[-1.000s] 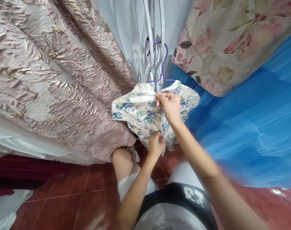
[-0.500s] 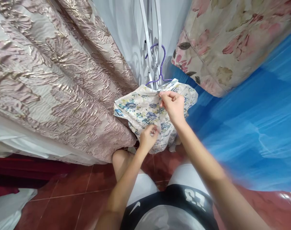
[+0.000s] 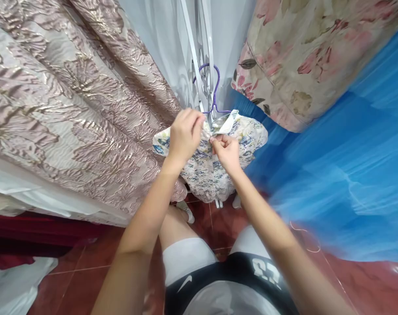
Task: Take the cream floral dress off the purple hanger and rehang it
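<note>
White floral shirt: right hand pinches its neck edge, left hand beside, hold unclear; red floor shows beneath.

A camera worn on the person's head looks forward and steeply down, the wearer's own black shorts at the bottom edge and the red floor spreading out below. The wide view takes in the flowered shirt from close by, near the middle of the frame and seen from above, with the white stand running up out of the top edge. Pink cloth crowds the lens from the left and blue cloth from the right, both cut off by the frame.
</note>
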A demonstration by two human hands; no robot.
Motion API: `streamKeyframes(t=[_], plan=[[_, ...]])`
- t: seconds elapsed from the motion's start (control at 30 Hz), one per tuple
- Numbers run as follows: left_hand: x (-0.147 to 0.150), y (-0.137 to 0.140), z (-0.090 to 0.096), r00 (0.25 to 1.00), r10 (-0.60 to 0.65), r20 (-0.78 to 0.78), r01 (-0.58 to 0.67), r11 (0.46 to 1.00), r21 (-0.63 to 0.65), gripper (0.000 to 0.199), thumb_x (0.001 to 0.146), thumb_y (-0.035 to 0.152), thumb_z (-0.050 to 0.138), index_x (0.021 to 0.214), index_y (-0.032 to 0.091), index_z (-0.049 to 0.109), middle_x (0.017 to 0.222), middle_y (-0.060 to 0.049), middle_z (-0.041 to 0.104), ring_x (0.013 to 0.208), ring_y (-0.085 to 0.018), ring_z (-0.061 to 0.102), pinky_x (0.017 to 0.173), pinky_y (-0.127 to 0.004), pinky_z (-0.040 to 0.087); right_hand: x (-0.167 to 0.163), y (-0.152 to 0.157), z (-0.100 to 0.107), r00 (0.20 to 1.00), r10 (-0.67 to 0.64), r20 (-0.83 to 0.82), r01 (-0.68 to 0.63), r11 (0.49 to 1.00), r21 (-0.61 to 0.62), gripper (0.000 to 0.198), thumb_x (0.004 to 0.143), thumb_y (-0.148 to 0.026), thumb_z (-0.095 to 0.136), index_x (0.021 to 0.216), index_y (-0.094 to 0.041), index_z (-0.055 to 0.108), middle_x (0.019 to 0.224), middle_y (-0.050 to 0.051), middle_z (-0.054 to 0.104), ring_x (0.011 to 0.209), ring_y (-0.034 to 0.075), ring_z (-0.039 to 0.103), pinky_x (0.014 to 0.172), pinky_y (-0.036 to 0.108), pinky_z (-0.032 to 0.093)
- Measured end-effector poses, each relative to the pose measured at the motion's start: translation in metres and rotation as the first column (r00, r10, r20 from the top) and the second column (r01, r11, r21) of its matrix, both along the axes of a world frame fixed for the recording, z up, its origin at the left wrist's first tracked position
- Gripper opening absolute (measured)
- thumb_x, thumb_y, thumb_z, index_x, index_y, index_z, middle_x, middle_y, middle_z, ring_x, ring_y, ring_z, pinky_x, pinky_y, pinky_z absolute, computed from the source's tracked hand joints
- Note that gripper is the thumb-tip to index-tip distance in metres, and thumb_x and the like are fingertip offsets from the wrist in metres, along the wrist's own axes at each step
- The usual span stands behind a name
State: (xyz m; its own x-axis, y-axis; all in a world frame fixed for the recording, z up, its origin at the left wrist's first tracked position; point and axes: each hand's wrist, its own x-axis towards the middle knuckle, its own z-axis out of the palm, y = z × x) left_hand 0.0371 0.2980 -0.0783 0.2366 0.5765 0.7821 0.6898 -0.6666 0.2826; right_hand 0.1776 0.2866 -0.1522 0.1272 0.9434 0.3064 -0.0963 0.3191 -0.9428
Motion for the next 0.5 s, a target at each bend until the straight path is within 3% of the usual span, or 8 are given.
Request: streamKeyframes(t=[0.13,0.23,0.33,0.4,0.5], plan=[[-0.056,0.020,0.013,0.979,0.151,0.135,-0.160,0.986,0.056,0.018,0.105,0.024,0.054,0.093,0.015,0.063,0.091,-0.002,0.061,0.094,-0.017,0.059,0.093,-0.031,0.046,0.000,-0.021,-0.037,0.996,0.036,0.078,-0.026,0.992,-0.122,0.027,0.083,-0.039,0.062,0.063,-0.021,0.055,0.047,-0.005,0.052,0.042,0.011,0.044,0.047,0.025,0.033],[-0.113,0.027,-0.001,0.961,0.242,0.133,-0.244,0.970,-0.003,0.019,0.106,0.019,0.050,0.093,0.012,0.063,0.083,0.001,0.058,0.081,-0.011,0.054,0.082,-0.024,0.044,0.005,-0.042,-0.059,0.989,0.015,0.149,0.012,0.984,-0.180,0.025,0.081,-0.039,0.063,0.064,-0.021,0.057,0.047,-0.004,0.053,0.043,0.012,0.046,0.050,0.026,0.036],[-0.154,0.022,-0.040,0.937,0.265,0.226,-0.248,0.963,-0.104,0.024,0.107,0.021,0.048,0.087,0.013,0.060,0.080,0.002,0.056,0.078,-0.011,0.052,0.078,-0.022,0.043,0.006,-0.056,-0.071,0.983,0.049,0.180,-0.009,0.976,-0.218,0.024,0.081,-0.038,0.063,0.064,-0.021,0.058,0.046,-0.004,0.054,0.043,0.013,0.046,0.051,0.027,0.037],[-0.165,0.016,-0.073,0.889,0.295,0.351,-0.251,0.954,-0.166,0.029,0.106,0.031,0.051,0.083,0.016,0.058,0.078,0.001,0.054,0.077,-0.013,0.052,0.076,-0.023,0.043,0.004,-0.060,-0.077,0.977,0.089,0.193,-0.043,0.972,-0.230,0.025,0.081,-0.039,0.062,0.063,-0.021,0.057,0.046,-0.004,0.054,0.043,0.013,0.046,0.052,0.027,0.038],[-0.158,0.007,-0.121,0.694,0.354,0.626,-0.143,0.921,-0.362,0.043,0.099,0.055,0.058,0.077,0.019,0.051,0.068,0.003,0.046,0.065,-0.013,0.047,0.062,-0.022,0.039,0.002,-0.062,-0.085,0.960,0.118,0.256,-0.054,0.968,-0.243,0.026,0.081,-0.042,0.060,0.064,-0.022,0.055,0.049,-0.002,0.056,0.047,0.015,0.050,0.053,0.027,0.040]])
